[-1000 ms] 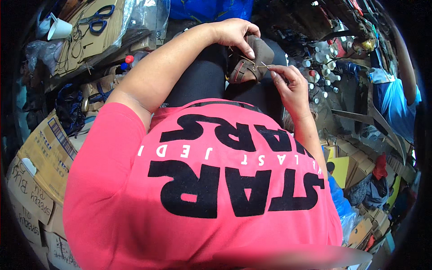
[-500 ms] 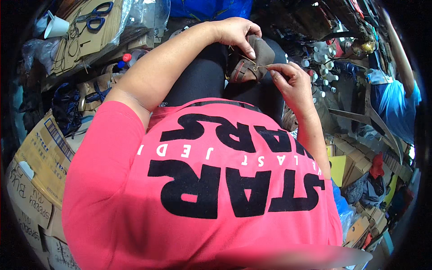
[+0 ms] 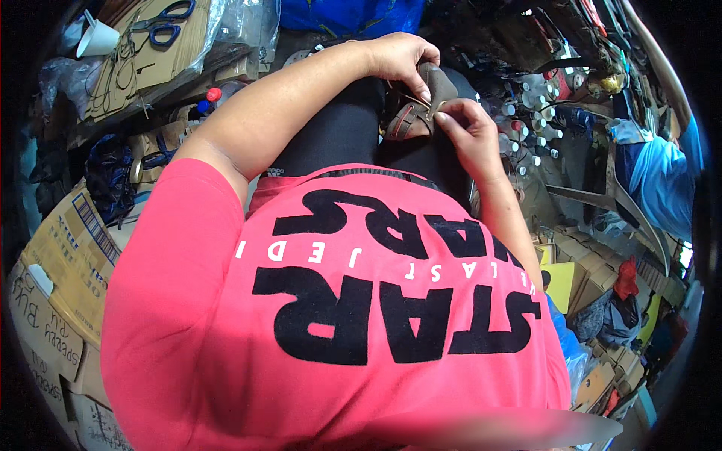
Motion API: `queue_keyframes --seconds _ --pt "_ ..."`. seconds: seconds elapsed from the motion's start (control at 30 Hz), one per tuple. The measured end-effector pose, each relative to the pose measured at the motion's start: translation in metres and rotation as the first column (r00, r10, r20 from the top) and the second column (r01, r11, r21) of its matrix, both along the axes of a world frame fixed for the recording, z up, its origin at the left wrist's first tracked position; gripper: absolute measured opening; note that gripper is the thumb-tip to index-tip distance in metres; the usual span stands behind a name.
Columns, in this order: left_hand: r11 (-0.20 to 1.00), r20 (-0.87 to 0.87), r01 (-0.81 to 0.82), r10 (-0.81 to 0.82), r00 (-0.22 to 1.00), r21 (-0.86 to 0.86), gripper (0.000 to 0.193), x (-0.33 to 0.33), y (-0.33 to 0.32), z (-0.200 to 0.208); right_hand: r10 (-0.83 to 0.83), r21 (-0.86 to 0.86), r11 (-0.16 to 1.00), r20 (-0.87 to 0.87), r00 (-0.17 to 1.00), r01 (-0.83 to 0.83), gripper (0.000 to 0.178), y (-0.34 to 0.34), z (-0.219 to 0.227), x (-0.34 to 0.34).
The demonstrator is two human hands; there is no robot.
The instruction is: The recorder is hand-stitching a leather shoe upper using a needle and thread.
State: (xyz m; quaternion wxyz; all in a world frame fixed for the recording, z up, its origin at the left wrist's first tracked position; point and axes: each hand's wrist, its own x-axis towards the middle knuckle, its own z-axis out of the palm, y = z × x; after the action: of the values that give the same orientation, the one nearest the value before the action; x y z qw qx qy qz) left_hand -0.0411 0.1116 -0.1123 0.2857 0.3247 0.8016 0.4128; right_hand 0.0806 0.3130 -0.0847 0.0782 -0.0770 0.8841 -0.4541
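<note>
A brown shoe (image 3: pixel 410 122) rests between my thighs, partly covered by my hands. My left hand (image 3: pixel 406 62) is closed round its upper side, the thumb pressing down by the opening. A thin tan lace runs across the shoe near that thumb. My right hand (image 3: pixel 472 134) pinches the lace with thumb and forefinger, close against the shoe's right side. The fingertips hide the lace's end. Whether a knot is there I cannot tell.
Dark-handled scissors (image 3: pixel 165 31) and black cord lie on brown cardboard sheets (image 3: pixel 139 64) at the far left, beside a white cup (image 3: pixel 96 37). Several capped bottles (image 3: pixel 535 113) stand right of my knees. A person in a blue shirt (image 3: pixel 662 177) is at the far right. Cardboard boxes (image 3: pixel 71 263) lie at left.
My right hand has moved left and inward to the shoe, shortening the stretch of lace between them. My left hand keeps its hold on the shoe.
</note>
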Motion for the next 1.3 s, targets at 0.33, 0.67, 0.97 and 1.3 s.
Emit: queue_keyframes --seconds 0.33,0.67,0.97,1.3 --pt "0.958 -0.417 -0.243 0.286 0.863 0.156 0.027 0.056 -0.051 0.031 0.101 0.045 0.994 -0.113 0.989 -0.096 0.025 0.002 0.008 0.003" --pt "0.975 -0.571 -0.159 0.22 0.791 0.154 0.01 0.067 -0.042 0.035 0.149 -0.105 0.984 0.068 0.987 -0.141 0.038 0.014 0.0 -0.01" --pt "0.981 -0.651 -0.082 0.177 0.738 0.173 0.011 0.069 -0.034 0.033 0.186 -0.102 0.978 0.061 0.981 -0.179 0.029 0.016 0.001 -0.013" --pt "0.986 -0.463 -0.085 0.143 0.875 0.145 0.026 0.06 -0.055 0.02 0.184 -0.141 0.976 0.114 0.976 -0.167 0.027 0.018 -0.001 -0.012"
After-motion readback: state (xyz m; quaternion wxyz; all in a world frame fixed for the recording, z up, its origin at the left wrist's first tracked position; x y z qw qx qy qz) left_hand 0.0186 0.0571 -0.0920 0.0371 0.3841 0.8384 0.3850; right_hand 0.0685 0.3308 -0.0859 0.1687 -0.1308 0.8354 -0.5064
